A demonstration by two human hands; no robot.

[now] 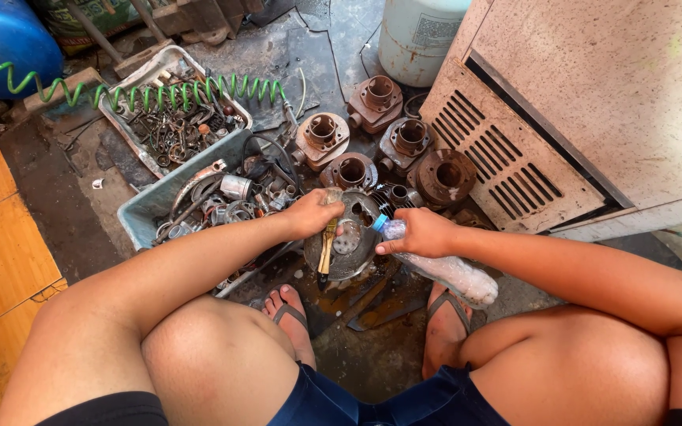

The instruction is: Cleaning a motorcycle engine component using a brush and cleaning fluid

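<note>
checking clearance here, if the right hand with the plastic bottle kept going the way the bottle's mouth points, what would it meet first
Probably the round metal engine part that the left hand is brushing; the plastic bottle in the right hand points at its rim, though depth is unclear.

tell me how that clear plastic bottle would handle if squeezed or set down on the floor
The clear plastic bottle looks thin-walled and crinkled, so it would probably dent easily under the right hand. It seems partly empty, so likely light. Being round, it may roll if laid on its side on the uneven floor.
</note>
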